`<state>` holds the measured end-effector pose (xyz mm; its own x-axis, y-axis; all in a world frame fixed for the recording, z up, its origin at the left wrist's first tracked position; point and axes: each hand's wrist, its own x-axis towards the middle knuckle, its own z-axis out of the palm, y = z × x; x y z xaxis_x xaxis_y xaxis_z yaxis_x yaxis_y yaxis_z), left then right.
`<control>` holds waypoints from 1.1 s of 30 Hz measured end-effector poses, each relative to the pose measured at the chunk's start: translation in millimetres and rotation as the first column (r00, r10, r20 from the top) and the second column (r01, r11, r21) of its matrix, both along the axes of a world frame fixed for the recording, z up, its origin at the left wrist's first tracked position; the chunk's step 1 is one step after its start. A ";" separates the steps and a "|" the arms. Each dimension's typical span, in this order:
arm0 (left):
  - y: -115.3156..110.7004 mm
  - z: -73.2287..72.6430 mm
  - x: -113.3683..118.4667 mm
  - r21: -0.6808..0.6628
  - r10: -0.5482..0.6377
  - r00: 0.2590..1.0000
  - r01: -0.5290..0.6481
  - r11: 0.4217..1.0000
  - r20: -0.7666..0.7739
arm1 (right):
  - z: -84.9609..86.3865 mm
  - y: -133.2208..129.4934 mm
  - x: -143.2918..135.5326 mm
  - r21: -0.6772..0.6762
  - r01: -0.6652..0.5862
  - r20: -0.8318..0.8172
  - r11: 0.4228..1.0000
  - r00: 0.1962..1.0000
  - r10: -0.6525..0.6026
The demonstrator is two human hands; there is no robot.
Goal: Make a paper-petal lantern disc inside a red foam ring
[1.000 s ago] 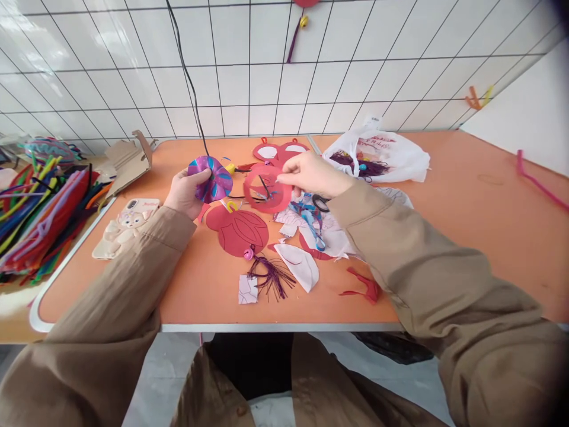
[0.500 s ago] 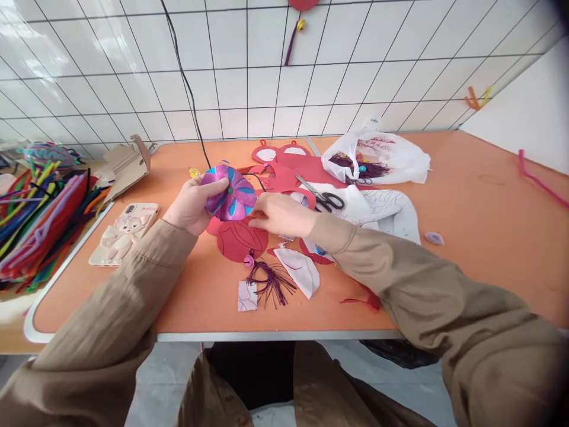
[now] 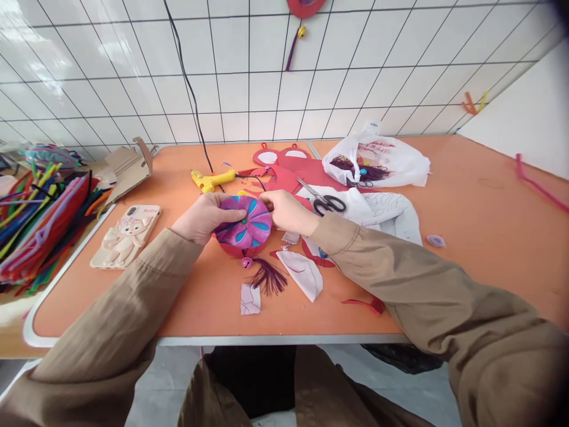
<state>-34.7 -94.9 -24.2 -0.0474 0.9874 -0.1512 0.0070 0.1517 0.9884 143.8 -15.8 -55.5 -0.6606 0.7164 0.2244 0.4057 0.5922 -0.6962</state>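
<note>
My left hand (image 3: 200,218) grips a purple and blue flower-shaped disc (image 3: 254,228) at its left side, thumb lying across the face near the green centre. At the upper right rim of the disc, the fingers of my right hand (image 3: 288,210) are pinched on the edge. Below it lies a red round piece (image 3: 239,250), mostly covered by the disc. A pink bell (image 3: 247,262) and a dark purple tassel (image 3: 271,277) stick out from under it. Beyond the disc rests a yellow glue gun (image 3: 214,179) with its black cord.
Black-handled scissors (image 3: 329,204) lie on red and white cut pieces behind my right hand. A white plastic bag (image 3: 400,161) is at the back. Left are a phone (image 3: 128,236), torn cardboard (image 3: 128,169) and many-coloured pipe cleaners (image 3: 44,231). White scraps (image 3: 302,274) lie in front.
The flower disc has come right and down in my left hand, over the red piece, uncovering the glue gun. My right hand has moved slightly right and now pinches the disc's rim.
</note>
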 end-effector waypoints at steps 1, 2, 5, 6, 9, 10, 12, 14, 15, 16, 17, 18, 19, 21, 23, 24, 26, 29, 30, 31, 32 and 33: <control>1.8 -3.8 -1.4 0.011 0.039 0.998 -0.038 0.999 -0.051 | -0.2 1.1 0.6 -0.031 0.019 -0.032 0.999 0.999 -0.020; 3.4 -7.5 -2.7 0.027 0.062 0.993 -0.059 0.998 -0.101 | -0.2 1.7 1.1 -0.055 0.034 -0.055 0.998 0.998 -0.037; 6.9 -16.1 -4.9 0.101 0.128 0.970 -0.108 0.989 -0.207 | 0.0 1.3 2.3 -0.086 0.054 -0.085 0.995 0.994 -0.062; 7.5 -17.9 -4.9 0.118 0.147 0.961 -0.122 0.985 -0.235 | 0.0 0.7 2.5 -0.097 0.061 -0.096 0.993 0.993 -0.070; 8.4 -20.7 -2.9 0.166 0.202 0.931 -0.158 0.974 -0.303 | -0.5 0.0 2.6 -0.138 0.082 -0.122 0.987 0.988 -0.099; 8.5 -20.9 -2.0 0.202 0.223 0.925 -0.165 0.965 -0.309 | -0.9 0.2 2.5 -0.150 0.090 -0.131 0.985 0.985 -0.110; 8.4 -20.6 -0.5 0.289 0.253 0.921 -0.166 0.943 -0.297 | -1.7 1.2 2.0 -0.162 0.099 -0.165 0.982 0.978 -0.126; 8.0 -19.4 0.3 0.360 0.270 0.925 -0.163 0.918 -0.269 | -2.3 2.2 1.3 -0.159 0.096 -0.215 0.983 0.968 -0.129; 7.7 -18.6 0.3 0.372 0.265 0.930 -0.158 0.914 -0.256 | -2.3 2.3 1.0 -0.163 0.086 -0.238 0.983 0.963 -0.124; 7.2 -17.7 0.1 0.362 0.248 0.937 -0.150 0.920 -0.244 | -2.0 2.0 0.7 -0.172 0.073 -0.257 0.982 0.959 -0.116; 6.8 -16.8 -0.2 0.336 0.229 0.946 -0.144 0.931 -0.228 | -1.4 1.2 0.5 -0.183 0.058 -0.271 0.981 0.957 -0.107; 6.3 -16.1 -0.5 0.299 0.209 0.956 -0.141 0.944 -0.208 | -0.5 -0.1 0.7 -0.194 0.040 -0.285 0.980 0.954 -0.096; 5.8 -15.7 -0.9 0.258 0.189 0.965 -0.138 0.956 -0.183 | 0.8 -1.7 1.1 -0.202 0.022 -0.298 0.979 0.951 -0.083; 5.2 -15.9 -1.5 0.197 0.179 0.976 -0.153 0.969 -0.122 | 3.8 -5.4 3.0 -0.200 -0.005 -0.317 0.980 0.946 -0.060; 5.1 -17.5 -1.6 0.191 0.199 0.978 -0.183 0.964 -0.068 | 6.7 -8.7 5.4 -0.196 -0.026 -0.325 0.980 0.945 -0.040; 5.3 -18.7 -1.5 0.194 0.205 0.978 -0.192 0.962 -0.049 | 7.7 -9.9 6.4 -0.196 -0.033 -0.324 0.980 0.945 -0.033; 5.7 -21.1 -0.9 0.199 0.204 0.979 -0.195 0.960 -0.026 | 8.3 -10.8 7.0 -0.188 -0.030 -0.312 0.982 0.949 -0.031; 6.1 -23.6 0.7 0.205 0.197 0.980 -0.190 0.960 -0.016 | 6.1 -9.5 4.4 -0.135 0.014 -0.304 0.991 0.951 -0.055; 6.0 -23.9 1.4 0.207 0.197 0.980 -0.190 0.960 -0.014 | 5.2 -8.8 3.1 -0.125 0.023 -0.308 0.992 0.949 -0.061; 5.7 -23.8 2.3 0.210 0.195 0.981 -0.189 0.959 -0.009 | 4.5 -8.2 2.0 -0.126 0.026 -0.319 0.992 0.945 -0.065; 5.2 -23.3 3.3 0.213 0.190 0.982 -0.187 0.959 0.005 | 4.2 -7.6 1.1 -0.139 0.024 -0.331 0.990 0.941 -0.069; 4.5 -22.5 4.3 0.221 0.186 0.982 -0.188 0.957 0.032 | 4.4 -7.2 0.6 -0.157 0.019 -0.340 0.987 0.938 -0.072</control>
<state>-30.4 -90.4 -46.7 -0.2340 0.9698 0.0690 -0.0110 -0.0736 0.9972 144.4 -23.1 -51.1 -0.5277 0.7868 0.3203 0.1502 0.4575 -0.8764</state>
